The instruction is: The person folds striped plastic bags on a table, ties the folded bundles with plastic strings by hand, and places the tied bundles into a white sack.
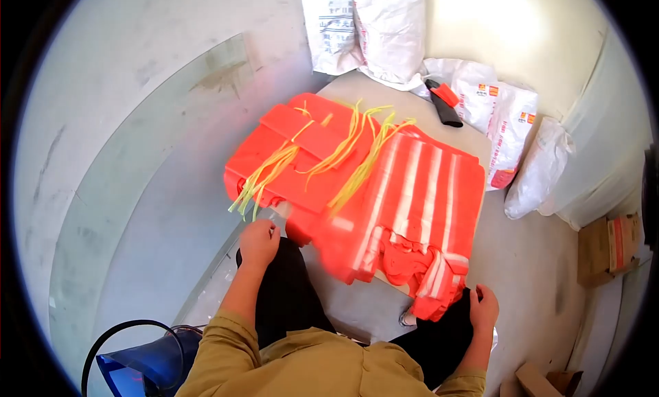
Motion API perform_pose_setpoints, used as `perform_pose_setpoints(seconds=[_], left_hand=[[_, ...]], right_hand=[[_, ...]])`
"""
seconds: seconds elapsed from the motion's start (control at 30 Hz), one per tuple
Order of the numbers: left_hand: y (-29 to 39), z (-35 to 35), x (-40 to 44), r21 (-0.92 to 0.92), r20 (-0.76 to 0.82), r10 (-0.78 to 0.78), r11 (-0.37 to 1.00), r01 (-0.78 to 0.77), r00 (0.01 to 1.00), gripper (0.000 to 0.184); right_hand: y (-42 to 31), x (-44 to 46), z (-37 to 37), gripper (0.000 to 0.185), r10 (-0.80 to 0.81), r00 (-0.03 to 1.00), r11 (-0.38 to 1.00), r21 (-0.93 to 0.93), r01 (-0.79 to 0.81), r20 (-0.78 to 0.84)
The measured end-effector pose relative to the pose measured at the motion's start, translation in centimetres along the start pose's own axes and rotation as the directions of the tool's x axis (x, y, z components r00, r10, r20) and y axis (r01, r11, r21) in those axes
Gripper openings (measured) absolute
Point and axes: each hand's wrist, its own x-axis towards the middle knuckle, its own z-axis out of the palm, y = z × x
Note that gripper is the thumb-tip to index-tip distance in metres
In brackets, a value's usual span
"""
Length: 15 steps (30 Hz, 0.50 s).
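My left hand [259, 241] is at my left knee, just short of the table's near edge, its fingers curled in and nothing showing in them. Beside my right knee, my right hand [484, 306] is also curled closed, with no object visible in it. Between and beyond them lies an orange-red vest [429, 184] with pale stripes, its crumpled near end hanging over the table edge. A part of the orange cloth at its left is blurred by motion. Left of it, a stack of folded orange cloth [264, 150] carries loose yellow strings [264, 170].
The table [357, 87] holds a dark tube-shaped object [446, 112] with an orange piece on it. White printed sacks [391, 30] line the back and right. Cardboard boxes [597, 249] stand at right, a blue bag [141, 363] at lower left. A wall [158, 157] rises at left.
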Motion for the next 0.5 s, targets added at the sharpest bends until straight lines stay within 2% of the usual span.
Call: perform_pose_setpoints(seconds=[0.1, 0.23, 0.33, 0.4, 0.5], left_hand=[[-0.4, 0.3, 0.4, 0.042, 0.008, 0.01, 0.999, -0.01, 1.0, 0.018], [0.0, 0.5, 0.7, 0.021, 0.016, -0.002, 1.0, 0.002, 1.0, 0.019], [0.8, 0.2, 0.9, 0.015, 0.087, -0.063, 0.998, 0.062, 0.994, 0.024], [1.1, -0.1, 0.9, 0.032, 0.062, -0.035, 0.999, 0.033, 0.997, 0.026], [0.7, 0.1, 0.9, 0.053, 0.087, -0.024, 0.998, 0.02, 0.996, 0.025]], right_hand=[[1.7, 0.2, 1.1, 0.03, -0.038, 0.997, 0.999, -0.008, 0.038, -0.064], [1.4, 0.4, 0.9, 0.03, -0.007, 0.999, 1.0, -0.015, 0.006, -0.047], [0.5, 0.6, 0.6, 0.031, 0.032, 0.999, 0.999, -0.022, -0.032, -0.014], [-0.2, 0.8, 0.3, 0.031, 0.075, 0.997, 0.997, -0.028, -0.075, 0.031], [-0.4, 0.7, 0.4, 0.032, 0.061, 0.998, 0.998, -0.036, -0.061, 0.004]])
